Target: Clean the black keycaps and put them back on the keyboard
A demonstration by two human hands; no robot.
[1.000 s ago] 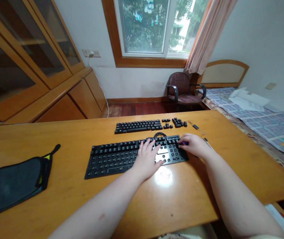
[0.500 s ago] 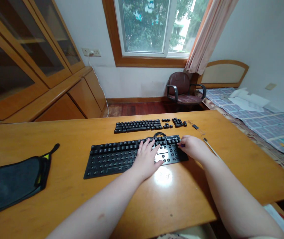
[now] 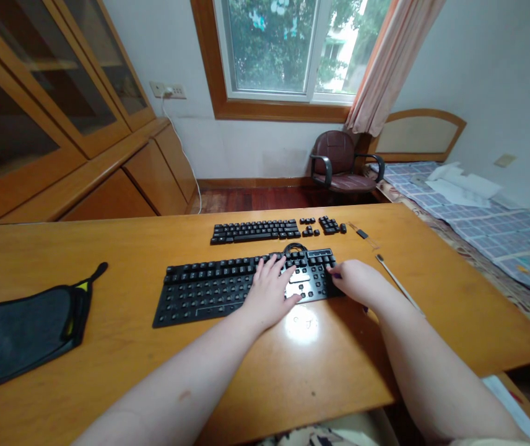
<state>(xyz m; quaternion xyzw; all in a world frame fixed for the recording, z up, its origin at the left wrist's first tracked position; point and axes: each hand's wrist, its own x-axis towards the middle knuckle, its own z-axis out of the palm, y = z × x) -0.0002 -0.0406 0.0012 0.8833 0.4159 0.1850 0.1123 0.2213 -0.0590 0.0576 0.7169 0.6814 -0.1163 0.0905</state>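
A black keyboard (image 3: 218, 297) lies on the desk, its upper rows still capped and many lower switches bare. My left hand (image 3: 269, 288) rests palm-down across its middle, fingers spread. At the keyboard's right end, my right hand (image 3: 353, 280) is closed, fingertips at the number pad. A bit of purple shows at its fingertips and another below the palm; what the hand grips is mostly hidden. Behind the keyboard, loose black keycaps (image 3: 256, 230) lie in keyboard order, with a number-pad group (image 3: 328, 225) to the right. A coiled cable (image 3: 295, 247) sits at the keyboard's back edge.
A thin brush (image 3: 397, 283) and a wire keycap puller (image 3: 362, 233) lie right of the keyboard. On the left is a dark grey cloth pouch or glove (image 3: 28, 334). Beyond the desk (image 3: 121, 272) stand a chair (image 3: 337, 161), a bed (image 3: 488, 217) and a cabinet (image 3: 139, 173).
The view has shifted slightly. My right hand has turned a little at the number pad, and a purple bit now shows beneath it. The left hand keeps its place on the keyboard.
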